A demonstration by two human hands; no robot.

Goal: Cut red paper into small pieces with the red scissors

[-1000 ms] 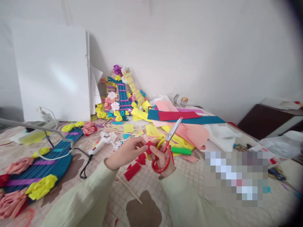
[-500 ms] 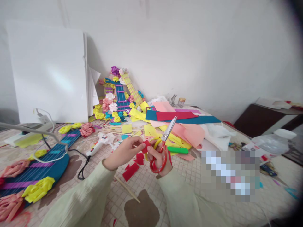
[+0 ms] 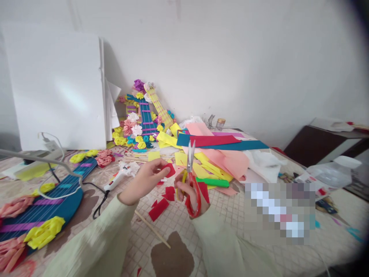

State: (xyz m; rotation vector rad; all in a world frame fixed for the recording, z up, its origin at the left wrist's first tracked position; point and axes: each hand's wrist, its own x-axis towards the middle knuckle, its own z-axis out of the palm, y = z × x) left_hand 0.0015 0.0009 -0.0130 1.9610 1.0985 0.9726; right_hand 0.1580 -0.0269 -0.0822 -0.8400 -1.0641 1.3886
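My left hand (image 3: 145, 181) pinches a small piece of red paper (image 3: 169, 169) between thumb and fingers. In my right hand (image 3: 188, 194) are scissors (image 3: 190, 161) with red and yellow handles, the blades pointing up and slightly parted at the tips. The scissors are just right of the held piece and apart from it. Below the hands, several red paper scraps (image 3: 158, 209) lie on the table. A thin wooden stick (image 3: 152, 229) rests nearer to me, its end over a brown patch.
A white glue gun (image 3: 121, 176) lies left of my hands, beside a blue paper guitar (image 3: 69, 192) with paper flowers. Coloured paper strips (image 3: 219, 144) and a green object (image 3: 213, 182) lie beyond. A plastic bottle (image 3: 331, 173) is at right; a white board (image 3: 54, 92) leans on the wall.
My hands have moved apart, the left one going left with the red piece. The scissors have swung from leaning right to nearly upright.
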